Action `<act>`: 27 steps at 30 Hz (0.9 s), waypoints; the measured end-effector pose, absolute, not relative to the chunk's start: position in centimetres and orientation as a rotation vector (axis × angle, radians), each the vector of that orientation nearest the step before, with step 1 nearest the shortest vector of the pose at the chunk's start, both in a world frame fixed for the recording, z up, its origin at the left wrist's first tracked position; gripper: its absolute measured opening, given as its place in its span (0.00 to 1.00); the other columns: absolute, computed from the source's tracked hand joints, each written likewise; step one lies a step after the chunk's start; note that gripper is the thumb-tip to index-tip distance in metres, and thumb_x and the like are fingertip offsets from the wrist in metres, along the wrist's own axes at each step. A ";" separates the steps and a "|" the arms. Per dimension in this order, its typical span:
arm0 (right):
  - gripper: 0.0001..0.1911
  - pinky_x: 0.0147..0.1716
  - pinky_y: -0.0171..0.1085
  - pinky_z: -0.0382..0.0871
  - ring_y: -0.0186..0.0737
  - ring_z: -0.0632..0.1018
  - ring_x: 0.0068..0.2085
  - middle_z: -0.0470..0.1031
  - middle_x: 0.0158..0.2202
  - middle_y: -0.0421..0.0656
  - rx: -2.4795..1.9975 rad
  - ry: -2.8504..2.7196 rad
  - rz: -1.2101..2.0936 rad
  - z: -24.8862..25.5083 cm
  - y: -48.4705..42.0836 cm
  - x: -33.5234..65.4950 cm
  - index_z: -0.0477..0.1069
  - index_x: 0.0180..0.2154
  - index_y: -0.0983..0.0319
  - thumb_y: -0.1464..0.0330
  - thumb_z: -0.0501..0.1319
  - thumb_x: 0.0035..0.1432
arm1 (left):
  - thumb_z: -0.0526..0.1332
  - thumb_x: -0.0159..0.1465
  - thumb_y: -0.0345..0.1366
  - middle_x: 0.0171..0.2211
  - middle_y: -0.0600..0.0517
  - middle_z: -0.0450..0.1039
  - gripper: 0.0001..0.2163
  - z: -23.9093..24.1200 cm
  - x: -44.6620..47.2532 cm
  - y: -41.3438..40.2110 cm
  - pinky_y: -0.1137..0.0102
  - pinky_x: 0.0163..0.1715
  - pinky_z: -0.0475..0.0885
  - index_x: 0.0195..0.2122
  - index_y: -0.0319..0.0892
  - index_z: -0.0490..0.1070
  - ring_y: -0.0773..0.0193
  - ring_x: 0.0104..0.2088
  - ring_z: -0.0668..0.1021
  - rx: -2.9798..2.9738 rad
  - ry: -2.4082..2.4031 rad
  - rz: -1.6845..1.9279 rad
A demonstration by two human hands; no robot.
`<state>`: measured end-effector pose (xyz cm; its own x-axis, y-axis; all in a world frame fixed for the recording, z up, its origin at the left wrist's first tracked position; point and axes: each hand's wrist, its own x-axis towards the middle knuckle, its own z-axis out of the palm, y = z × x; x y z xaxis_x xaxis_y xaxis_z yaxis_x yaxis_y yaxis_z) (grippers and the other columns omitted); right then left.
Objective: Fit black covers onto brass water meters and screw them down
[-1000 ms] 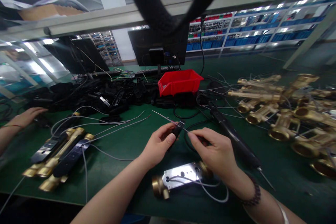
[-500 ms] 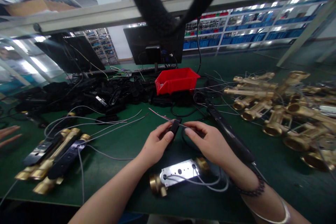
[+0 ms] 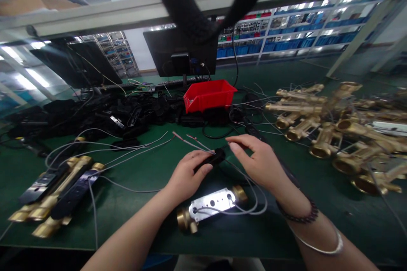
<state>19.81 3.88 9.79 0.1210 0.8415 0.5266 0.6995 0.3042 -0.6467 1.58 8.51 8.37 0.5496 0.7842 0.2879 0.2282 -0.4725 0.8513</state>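
1. Head view: the left hand (image 3: 186,174) grips a small black housing (image 3: 212,159) between thumb and fingers, just above the counter (image 3: 152,169).
2. The right hand (image 3: 259,161) pinches thin grey wires (image 3: 190,141) at the housing; the fingertips hide the exact contact point, so the join cannot be made out.
3. The wire ends project to the upper left; their tips are too fine to resolve.
4. A brass fitting with a metal plate (image 3: 210,205) lies on the counter just below both hands; its grey lead loops under the right hand.
5. More brass fittings (image 3: 333,131) lie piled to the right, blurred and cut off by the frame edge.
6. A red bin (image 3: 208,95) stands behind the hands.
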 end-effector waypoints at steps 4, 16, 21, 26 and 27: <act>0.07 0.39 0.40 0.71 0.43 0.76 0.37 0.77 0.34 0.45 -1.242 -1.679 0.278 10.1 3.4 19.1 0.76 0.31 0.61 0.66 0.61 0.57 | 0.66 0.55 0.37 0.39 0.47 0.77 0.12 9.2 2.3 8.1 0.61 0.47 0.66 0.41 0.46 0.76 0.53 0.42 0.74 2.171 0.816 0.816; 0.18 0.29 0.34 0.72 0.36 0.75 0.31 0.76 0.34 0.42 -1.070 -1.536 0.874 11.5 4.0 25.5 0.75 0.37 0.62 0.57 0.67 0.48 | 0.66 0.54 0.37 0.33 0.51 0.78 0.03 14.2 3.2 7.8 0.66 0.40 0.69 0.28 0.45 0.78 0.58 0.36 0.76 2.242 0.871 0.711; 0.15 0.35 0.36 0.71 0.40 0.76 0.35 0.77 0.34 0.40 -1.058 -1.835 1.200 11.8 2.9 22.3 0.75 0.41 0.64 0.65 0.65 0.50 | 0.60 0.59 0.40 0.38 0.49 0.77 0.10 14.1 3.3 6.5 0.68 0.39 0.70 0.37 0.42 0.77 0.60 0.36 0.77 2.180 1.029 1.005; 0.19 0.43 0.39 0.70 0.43 0.77 0.41 0.78 0.40 0.44 -1.177 -1.533 1.212 11.6 3.0 23.1 0.74 0.44 0.65 0.65 0.66 0.49 | 0.52 0.65 0.44 0.40 0.46 0.77 0.18 11.8 1.8 3.9 0.68 0.38 0.70 0.49 0.39 0.71 0.58 0.37 0.77 1.859 1.254 1.100; 0.19 0.44 0.40 0.70 0.43 0.76 0.42 0.77 0.41 0.45 -1.165 -1.470 1.217 11.5 2.8 23.1 0.74 0.44 0.65 0.65 0.65 0.49 | 0.52 0.65 0.44 0.38 0.47 0.78 0.17 11.4 1.8 3.4 0.67 0.38 0.70 0.47 0.40 0.73 0.57 0.37 0.77 1.870 1.228 0.962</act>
<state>23.13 2.85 11.51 -0.1782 0.9823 0.0585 0.1261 0.0818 -0.9886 1.82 3.44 11.41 0.2780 0.9380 0.2069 0.4254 -0.3133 0.8491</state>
